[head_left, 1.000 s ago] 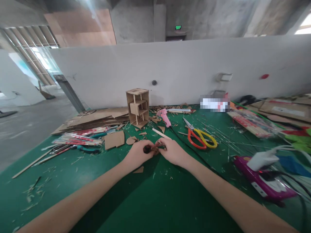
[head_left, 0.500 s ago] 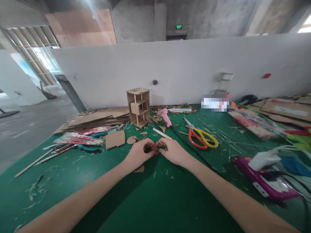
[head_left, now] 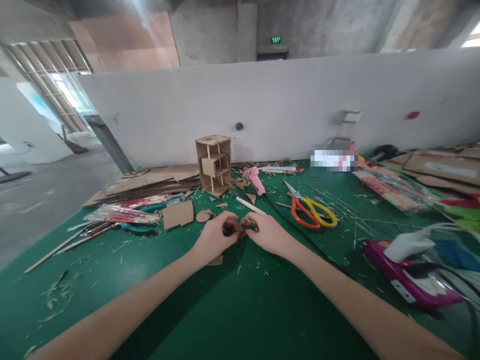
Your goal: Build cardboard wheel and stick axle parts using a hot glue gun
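Observation:
My left hand [head_left: 218,234] and my right hand [head_left: 268,231] meet low over the table, fingers curled and tips together. Pinched between the fingertips is a small brown piece [head_left: 240,230], cardboard by its colour; its shape is mostly hidden. A pale stick [head_left: 250,204] lies just beyond the right hand. Left of the left hand are a rounded cardboard scrap [head_left: 204,215] and a larger cardboard piece [head_left: 178,215]. Another scrap [head_left: 216,260] is partly under the left wrist. Behind the hands stands a cardboard shelf box [head_left: 213,165] with stick posts.
A pink glue gun [head_left: 256,181] and its black cord lie right of the box. Orange-and-yellow scissors [head_left: 309,210] rest farther right, near a purple power strip [head_left: 412,277]. Bundled sticks [head_left: 123,212] and pliers [head_left: 137,229] are at left, before flat cardboard sheets [head_left: 150,182].
The hands stay in nearly the same place with the small brown piece between them. Only slight finger movement and a small camera shift show.

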A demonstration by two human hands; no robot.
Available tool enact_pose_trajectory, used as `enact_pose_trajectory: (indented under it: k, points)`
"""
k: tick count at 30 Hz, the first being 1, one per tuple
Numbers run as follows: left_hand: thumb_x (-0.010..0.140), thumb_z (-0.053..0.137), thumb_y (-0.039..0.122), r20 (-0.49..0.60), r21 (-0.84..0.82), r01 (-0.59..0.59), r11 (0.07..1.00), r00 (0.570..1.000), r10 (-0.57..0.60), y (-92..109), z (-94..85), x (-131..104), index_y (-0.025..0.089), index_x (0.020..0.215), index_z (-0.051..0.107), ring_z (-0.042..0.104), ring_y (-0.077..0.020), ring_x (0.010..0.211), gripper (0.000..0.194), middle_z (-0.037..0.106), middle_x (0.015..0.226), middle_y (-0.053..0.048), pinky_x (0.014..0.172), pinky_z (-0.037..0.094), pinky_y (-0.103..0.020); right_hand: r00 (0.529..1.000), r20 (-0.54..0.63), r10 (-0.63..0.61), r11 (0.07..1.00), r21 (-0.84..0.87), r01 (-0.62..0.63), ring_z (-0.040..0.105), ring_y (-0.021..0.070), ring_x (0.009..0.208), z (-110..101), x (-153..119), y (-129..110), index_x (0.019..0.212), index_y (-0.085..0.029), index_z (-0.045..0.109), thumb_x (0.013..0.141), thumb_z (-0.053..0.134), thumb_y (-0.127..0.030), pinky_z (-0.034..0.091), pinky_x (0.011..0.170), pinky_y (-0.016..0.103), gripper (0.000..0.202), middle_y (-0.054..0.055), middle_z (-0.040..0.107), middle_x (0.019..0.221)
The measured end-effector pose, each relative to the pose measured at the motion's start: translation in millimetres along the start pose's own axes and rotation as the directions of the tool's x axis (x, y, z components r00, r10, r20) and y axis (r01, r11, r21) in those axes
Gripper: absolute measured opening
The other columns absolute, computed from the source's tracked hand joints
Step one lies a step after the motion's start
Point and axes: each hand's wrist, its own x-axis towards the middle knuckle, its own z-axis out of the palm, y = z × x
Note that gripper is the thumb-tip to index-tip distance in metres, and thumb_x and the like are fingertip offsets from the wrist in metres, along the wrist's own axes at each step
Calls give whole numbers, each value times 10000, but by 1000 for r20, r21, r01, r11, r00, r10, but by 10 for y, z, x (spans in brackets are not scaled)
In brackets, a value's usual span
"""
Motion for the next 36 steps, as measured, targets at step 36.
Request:
enact_pose_trajectory:
  k: [36]
  points:
    - [669, 583, 125, 66, 75, 22, 997, 997, -27, 27, -46, -54, 168, 1300, 417, 658, -208, 930, 654, 721, 973, -53, 862, 482, -339, 992, -49, 120, 168, 985, 28, 166, 83, 388, 228, 402, -355, 422, -216, 248, 826, 355, -288, 175, 425, 253, 424, -63, 185, 405]
